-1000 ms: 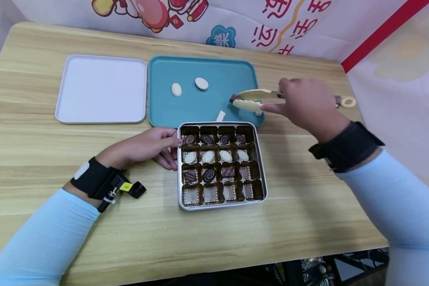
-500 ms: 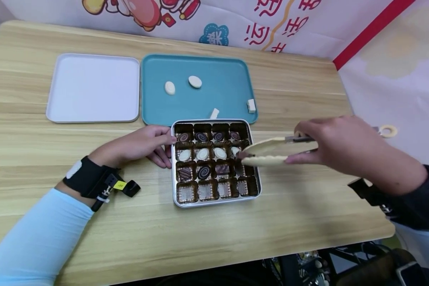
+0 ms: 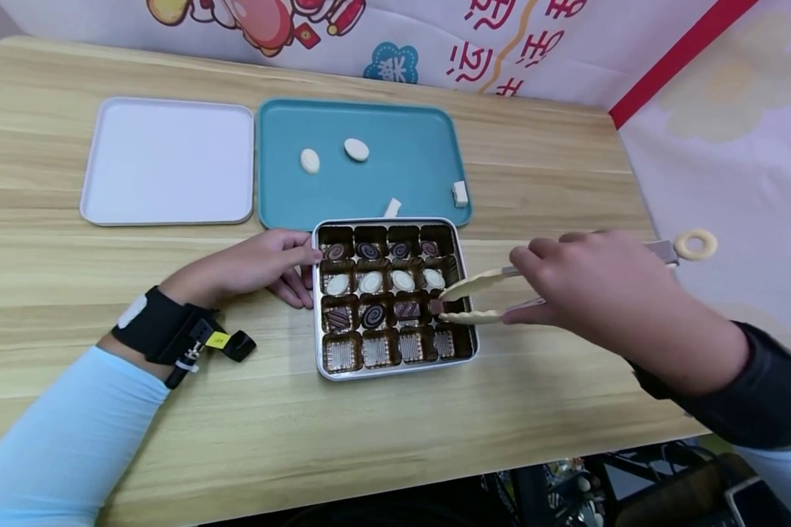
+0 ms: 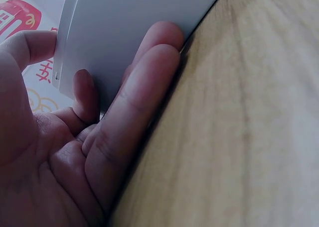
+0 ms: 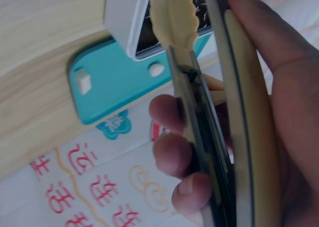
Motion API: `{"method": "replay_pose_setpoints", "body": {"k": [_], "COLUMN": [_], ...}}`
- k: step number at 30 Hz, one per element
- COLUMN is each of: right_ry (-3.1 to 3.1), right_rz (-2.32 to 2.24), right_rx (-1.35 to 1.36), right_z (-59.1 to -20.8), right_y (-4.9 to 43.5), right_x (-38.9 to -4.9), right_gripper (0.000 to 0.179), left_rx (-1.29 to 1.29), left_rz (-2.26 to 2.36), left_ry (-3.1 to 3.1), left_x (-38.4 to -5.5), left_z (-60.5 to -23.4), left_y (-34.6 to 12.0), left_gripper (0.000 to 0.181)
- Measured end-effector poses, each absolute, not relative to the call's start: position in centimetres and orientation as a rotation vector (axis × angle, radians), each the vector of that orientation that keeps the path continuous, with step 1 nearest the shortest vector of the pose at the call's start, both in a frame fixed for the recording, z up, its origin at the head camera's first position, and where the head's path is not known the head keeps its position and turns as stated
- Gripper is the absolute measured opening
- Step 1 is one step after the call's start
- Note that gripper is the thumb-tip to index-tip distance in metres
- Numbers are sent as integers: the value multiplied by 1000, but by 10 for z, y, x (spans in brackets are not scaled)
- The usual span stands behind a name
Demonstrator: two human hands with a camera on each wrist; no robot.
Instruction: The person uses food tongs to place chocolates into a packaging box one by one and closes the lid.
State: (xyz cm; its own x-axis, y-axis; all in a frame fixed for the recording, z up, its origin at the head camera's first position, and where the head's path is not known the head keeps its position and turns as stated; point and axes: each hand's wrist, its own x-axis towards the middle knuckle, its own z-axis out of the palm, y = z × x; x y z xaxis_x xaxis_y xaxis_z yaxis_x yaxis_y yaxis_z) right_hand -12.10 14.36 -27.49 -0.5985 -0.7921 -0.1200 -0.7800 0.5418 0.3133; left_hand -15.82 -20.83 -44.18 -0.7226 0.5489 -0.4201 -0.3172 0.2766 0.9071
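Head view: the right hand (image 3: 593, 285) grips a pair of cream tongs (image 3: 477, 284), fingers curled round the handles; the right wrist view agrees, with thumb and fingers on opposite sides. Between the tongs' tips is a brown piece (image 3: 437, 307), located at the rightmost compartment of the third row from the far side of a metal box (image 3: 395, 371). Whether the piece touches the compartment floor cannot be determined.

The left hand (image 3: 264, 263) steadies the box at its left side. Thumb meets the rim; two fingers lie extended along the outer wall, close to the table (image 3: 237, 454) (confirmed from the left wrist).

Box contents, far to near: first row, four swirled pieces (image 3: 368, 251), two brown and two dark; second row, four white ovals (image 3: 370, 282); third row, from the left, a striped brown piece (image 3: 338, 318), a dark swirled piece (image 3: 373, 316) and another brown piece (image 3: 407, 312), then the one in the tongs.

Beyond the box lies a teal tray (image 3: 402, 168) bearing two white oval pieces (image 3: 310, 161), well inside its edges, and two white blocks: one block (image 3: 460, 194) at the right edge, the other (image 3: 392, 208) near the box. A white tray (image 3: 171, 161) lies just beside it, on the left.
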Motion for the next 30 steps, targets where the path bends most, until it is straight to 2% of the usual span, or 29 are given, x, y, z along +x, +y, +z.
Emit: {"method": "replay_pose_setpoints", "body": {"k": [8,14,16,20,26,30], "right_ry": [-2660,-2629,-2613,-2651,-2797,-2795], "right_rz": [-826,-1082,-1138,-1173,-1047,-890], "right_rx": [1524,1529,1494,1417,1341,1303], "right_z": [-262,-267,-271,-274,-263,-255], "right_y": [114,83,76,75,90,101], "right_x": [-117,-112,-110,-108,-112,-114], "right_gripper": [47,13,9,10,52,56], "left_rx": [212,215,219,223,208,193], "left_rz": [1529,1533,1533,1532,1538,1541], "left_ry": [1831,1827,1826,1822,1819,1823], "left_x": [-160,-159,-159,-160,-160,-158], "left_z": [-442,-442,-442,-442,-441,-441], "left_y": [-209,-209,-209,-208,-208,-208], "left_gripper": [35,36,36,35,34,33]}}
